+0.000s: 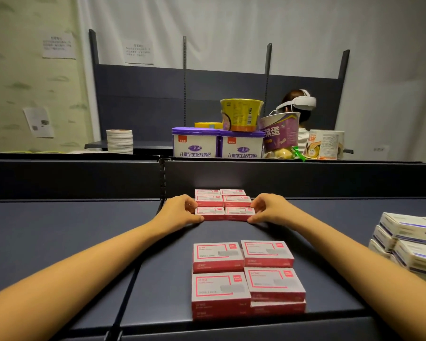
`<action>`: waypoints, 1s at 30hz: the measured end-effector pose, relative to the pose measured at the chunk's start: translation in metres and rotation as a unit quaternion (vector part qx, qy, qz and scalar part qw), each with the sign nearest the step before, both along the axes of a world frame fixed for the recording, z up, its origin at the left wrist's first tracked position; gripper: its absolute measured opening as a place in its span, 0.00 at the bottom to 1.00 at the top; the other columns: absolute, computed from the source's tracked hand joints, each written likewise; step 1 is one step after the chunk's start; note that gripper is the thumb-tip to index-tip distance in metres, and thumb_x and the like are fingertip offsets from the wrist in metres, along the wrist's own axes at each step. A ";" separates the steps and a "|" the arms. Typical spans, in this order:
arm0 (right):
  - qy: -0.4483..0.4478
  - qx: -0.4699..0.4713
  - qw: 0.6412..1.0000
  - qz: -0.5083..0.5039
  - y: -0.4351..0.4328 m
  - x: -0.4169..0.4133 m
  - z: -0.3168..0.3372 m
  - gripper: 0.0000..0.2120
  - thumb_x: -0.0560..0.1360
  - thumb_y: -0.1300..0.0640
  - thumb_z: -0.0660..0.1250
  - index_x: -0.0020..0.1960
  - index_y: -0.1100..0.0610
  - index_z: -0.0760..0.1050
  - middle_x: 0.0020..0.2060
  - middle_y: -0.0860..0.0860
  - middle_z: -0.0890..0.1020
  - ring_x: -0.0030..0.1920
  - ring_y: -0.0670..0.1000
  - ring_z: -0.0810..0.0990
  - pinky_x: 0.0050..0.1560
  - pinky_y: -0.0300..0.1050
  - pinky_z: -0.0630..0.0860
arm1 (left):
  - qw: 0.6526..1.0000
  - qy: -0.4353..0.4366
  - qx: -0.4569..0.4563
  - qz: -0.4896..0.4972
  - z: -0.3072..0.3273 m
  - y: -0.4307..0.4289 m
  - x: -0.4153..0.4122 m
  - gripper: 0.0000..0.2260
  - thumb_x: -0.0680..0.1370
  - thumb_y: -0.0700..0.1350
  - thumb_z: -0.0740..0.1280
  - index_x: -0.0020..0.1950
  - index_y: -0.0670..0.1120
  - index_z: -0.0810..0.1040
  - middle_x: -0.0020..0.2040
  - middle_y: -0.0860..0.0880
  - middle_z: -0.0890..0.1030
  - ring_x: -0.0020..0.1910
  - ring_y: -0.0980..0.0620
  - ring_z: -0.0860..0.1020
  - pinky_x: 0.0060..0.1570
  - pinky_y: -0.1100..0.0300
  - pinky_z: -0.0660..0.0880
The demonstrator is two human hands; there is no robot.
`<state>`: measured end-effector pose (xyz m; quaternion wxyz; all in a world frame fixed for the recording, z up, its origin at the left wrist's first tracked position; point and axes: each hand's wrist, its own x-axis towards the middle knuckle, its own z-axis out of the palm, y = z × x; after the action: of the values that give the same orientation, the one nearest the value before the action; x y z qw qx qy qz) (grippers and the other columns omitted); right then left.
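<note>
On the shelf (71,242), outstretched left hand (180,209) and right hand (268,209) pinch far red boxes (225,210).

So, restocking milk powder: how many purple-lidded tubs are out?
2, side by side at the back: left tub, and right tub under a yellow cup. More may hide behind.

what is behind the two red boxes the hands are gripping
Two more rows of red boxes, then the dark shelf wall. Only the boxes' tops show: the front pair, left hand and right hand cover the rest.
</note>
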<state>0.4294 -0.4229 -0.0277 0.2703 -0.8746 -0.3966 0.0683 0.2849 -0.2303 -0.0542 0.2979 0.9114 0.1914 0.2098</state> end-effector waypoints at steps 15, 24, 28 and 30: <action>0.089 0.126 0.985 0.080 -0.050 -0.030 0.031 0.09 0.71 0.53 0.70 0.50 0.53 0.75 0.45 0.46 0.80 0.46 0.46 0.78 0.43 0.38 0.74 | 0.988 -0.027 -0.102 -0.111 0.049 -0.033 -0.053 0.05 0.74 0.51 0.68 0.48 0.53 0.77 0.46 0.53 0.81 0.41 0.57 0.78 0.39 0.67 0.74; 0.114 0.019 0.977 0.177 -0.102 -0.065 0.012 0.28 0.56 0.36 0.70 0.53 0.44 0.74 0.49 0.41 0.80 0.51 0.40 0.78 0.46 0.36 0.77 | 0.978 0.116 -0.007 -0.174 0.044 -0.068 -0.118 0.16 0.67 0.58 0.74 0.52 0.58 0.75 0.47 0.61 0.79 0.41 0.61 0.76 0.42 0.67 0.75; 0.105 0.031 0.977 0.183 -0.103 -0.066 0.009 0.28 0.55 0.35 0.69 0.52 0.45 0.75 0.48 0.37 0.81 0.52 0.41 0.79 0.48 0.38 0.78 | 0.982 0.104 -0.007 -0.155 0.040 -0.068 -0.113 0.13 0.68 0.53 0.74 0.50 0.54 0.77 0.47 0.54 0.81 0.41 0.60 0.77 0.42 0.65 0.76; 0.094 0.037 0.978 0.185 -0.103 -0.065 0.007 0.27 0.56 0.35 0.68 0.52 0.44 0.74 0.48 0.36 0.81 0.52 0.41 0.78 0.49 0.38 0.78 | 0.983 0.085 -0.037 -0.157 0.041 -0.064 -0.110 0.11 0.69 0.50 0.75 0.49 0.52 0.79 0.45 0.52 0.83 0.40 0.58 0.78 0.44 0.63 0.77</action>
<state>0.3642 -0.5262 -0.0205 0.3209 -0.7655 -0.5264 0.1844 0.1748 -0.2944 -0.0132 0.3431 0.9330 0.0781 0.0749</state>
